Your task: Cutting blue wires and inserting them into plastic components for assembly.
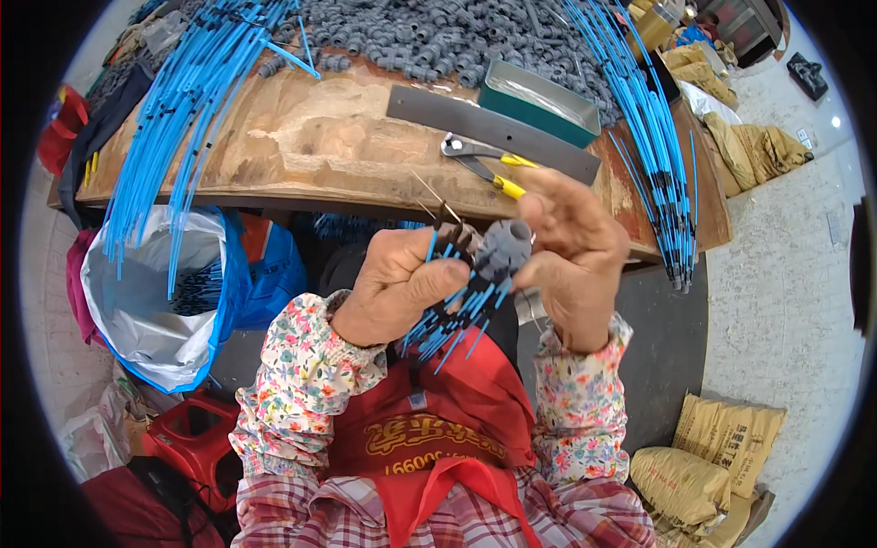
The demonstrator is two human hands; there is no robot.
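My left hand (402, 279) is closed around a bundle of thin blue rods (448, 324) with black pieces along them. Their lower ends fan out below my fingers, over the red apron. A grey plastic fitting (504, 251) with a round open end sits between my hands, against the bundle. My right hand (580, 251) grips its right side with thumb and fingers; the upper fingers are slightly blurred. Part of the fitting and the rods is hidden behind my fingers. Beyond my right hand, pincers with yellow handles (484, 164) lie on the wooden bench (320, 151).
Many grey fittings (438, 36) are heaped at the bench's back. A green tray (539, 105) and a flat grey bar (438, 114) stand before them. Blue rods hang over the edge at left (183, 137) and right (653, 137). An open blue sack (233, 265) stands lower left.
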